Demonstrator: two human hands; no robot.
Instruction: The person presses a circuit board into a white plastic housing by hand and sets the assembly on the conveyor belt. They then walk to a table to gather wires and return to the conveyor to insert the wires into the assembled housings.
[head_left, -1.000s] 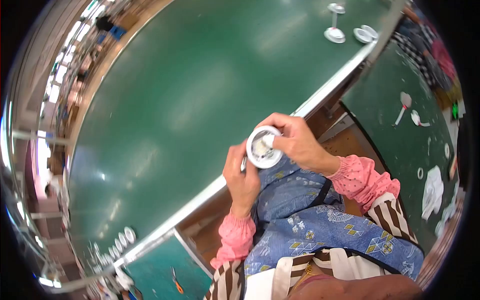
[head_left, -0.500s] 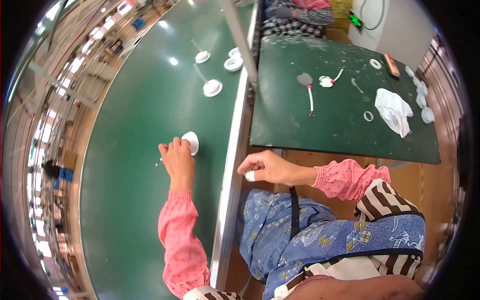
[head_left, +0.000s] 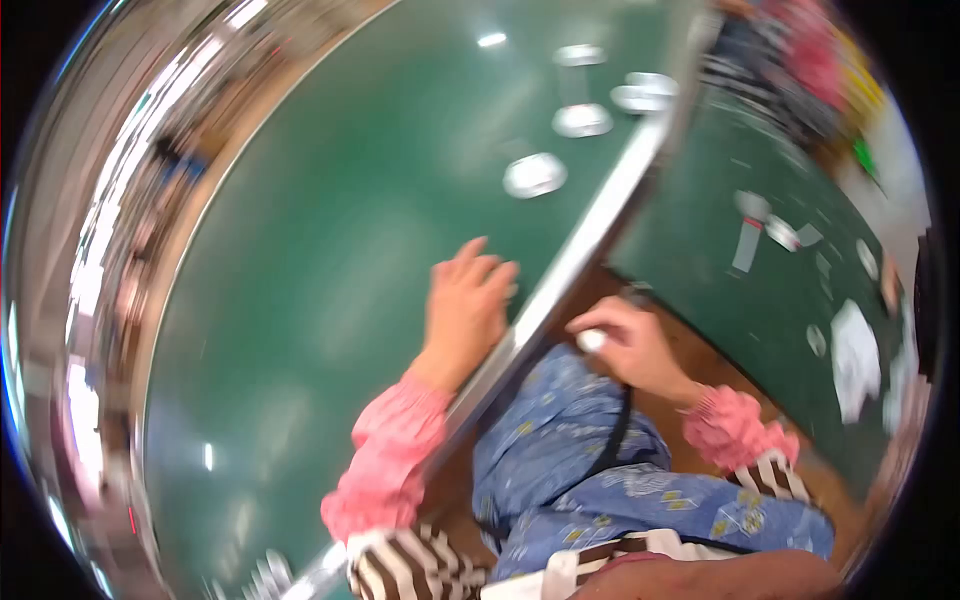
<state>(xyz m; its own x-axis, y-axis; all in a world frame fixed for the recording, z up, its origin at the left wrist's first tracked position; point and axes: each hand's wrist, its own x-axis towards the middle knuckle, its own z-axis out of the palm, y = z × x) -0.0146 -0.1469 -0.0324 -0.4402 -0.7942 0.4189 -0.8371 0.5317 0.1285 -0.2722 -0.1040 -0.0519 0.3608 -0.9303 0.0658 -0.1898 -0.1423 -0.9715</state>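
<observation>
My left hand (head_left: 470,305) is open over the green work surface (head_left: 300,330), fingers spread, with nothing visible in it. Beyond its fingertips lies a blurred white disc-shaped part (head_left: 535,176). Farther up the same surface are more white disc parts (head_left: 582,121), some with what look like pale leads. Near the metal edge, above my lap, my right hand (head_left: 645,355) hangs with loosely bent fingers. A white cover (head_left: 592,340) shows on its thumb tip, and nothing else is visible in that hand.
The metal rail (head_left: 570,275) separates the long surface from a green side table (head_left: 700,270). On that table lie a grey disc with a cable (head_left: 750,210), a small white part (head_left: 782,234), rings (head_left: 816,340) and a white cloth (head_left: 855,360). A co-worker (head_left: 790,60) sits beyond.
My left hand has let go of the white disc part, which now lies farther up the surface near the others. The hand has drawn back towards the rail. The whole view has turned and blurred.
</observation>
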